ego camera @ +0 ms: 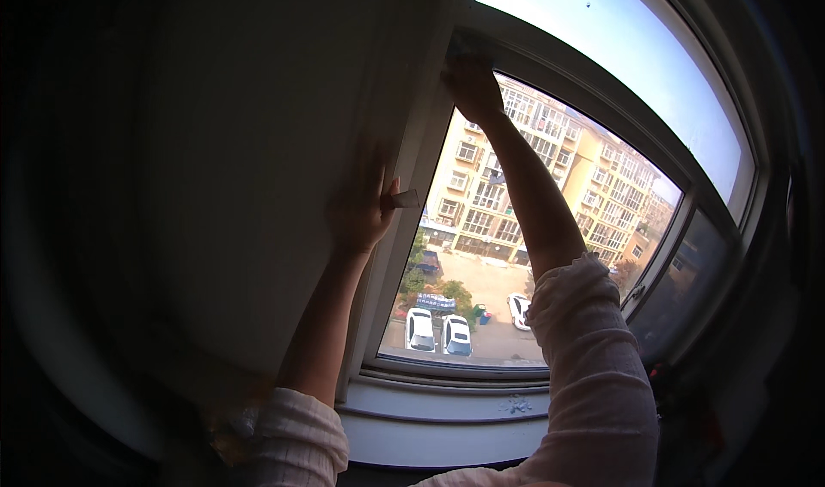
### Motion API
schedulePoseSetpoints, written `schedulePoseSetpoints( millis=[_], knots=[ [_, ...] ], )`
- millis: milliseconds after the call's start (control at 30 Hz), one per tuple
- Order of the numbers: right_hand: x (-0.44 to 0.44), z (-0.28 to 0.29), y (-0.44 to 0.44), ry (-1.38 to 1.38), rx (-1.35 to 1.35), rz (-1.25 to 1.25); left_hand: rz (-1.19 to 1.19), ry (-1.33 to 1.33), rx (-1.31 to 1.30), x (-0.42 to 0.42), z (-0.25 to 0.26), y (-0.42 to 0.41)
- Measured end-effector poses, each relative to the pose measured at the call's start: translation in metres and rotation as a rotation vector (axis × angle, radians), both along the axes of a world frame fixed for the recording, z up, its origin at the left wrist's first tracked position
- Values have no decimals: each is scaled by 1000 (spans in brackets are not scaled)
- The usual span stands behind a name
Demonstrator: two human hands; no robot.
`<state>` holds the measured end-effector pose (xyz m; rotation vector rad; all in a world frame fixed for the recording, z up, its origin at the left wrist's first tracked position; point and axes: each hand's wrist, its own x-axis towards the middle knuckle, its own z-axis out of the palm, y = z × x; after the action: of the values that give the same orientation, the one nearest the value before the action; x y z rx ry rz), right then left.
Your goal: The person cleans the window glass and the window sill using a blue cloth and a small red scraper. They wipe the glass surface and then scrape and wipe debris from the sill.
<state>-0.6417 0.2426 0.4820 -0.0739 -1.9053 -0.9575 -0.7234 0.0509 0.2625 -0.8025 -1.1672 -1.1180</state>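
My left hand (361, 213) is raised against the dark wall (258, 132) beside the window frame (403, 184), fingers pointing up. At its thumb a small translucent strip (405, 199), perhaps tape, sticks out towards the frame. Whether the strip is gripped or just stuck to the thumb is unclear. Higher up, my right hand (475, 87) reaches the upper left corner of the window sash (554, 77). Shadow and blur hide its fingers and anything in them. Both forearms come out of rolled-up pale sleeves.
Below the pane runs a white windowsill (445, 438) with a flaked patch (515, 404). A latch (637, 291) sits on the sash's right side. Outside, far below, white cars (456, 335) stand before a yellow apartment building (548, 158).
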Motion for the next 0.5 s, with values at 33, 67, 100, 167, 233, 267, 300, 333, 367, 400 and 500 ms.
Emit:
schedulePoseSetpoints(
  millis=[33,67,100,167,233,267,300,333,367,400,500],
  knots=[
    [12,4,0,39,76,-57,12,-50,-55,0,-2,-5],
    [25,9,1,79,151,-112,-9,-62,-57,-3,-3,-6],
    [37,9,3,125,216,-162,-1,-68,-68,-1,-1,-9],
    [83,8,46,159,118,-40,-4,-89,-83,6,1,-9],
    [123,8,70,247,184,-79,22,-1,-21,3,5,-6],
    [136,5,80,269,117,-80,45,15,-10,1,3,-6],
    [144,4,78,277,59,-89,59,18,7,2,2,-5],
    [137,1,76,325,90,-50,95,20,16,5,4,-6],
    [121,-4,73,409,98,45,89,12,10,1,4,-7],
    [113,1,68,350,97,8,61,0,-3,-1,1,-4],
    [71,14,51,196,154,74,35,-44,-61,8,-1,-4]
  ],
)
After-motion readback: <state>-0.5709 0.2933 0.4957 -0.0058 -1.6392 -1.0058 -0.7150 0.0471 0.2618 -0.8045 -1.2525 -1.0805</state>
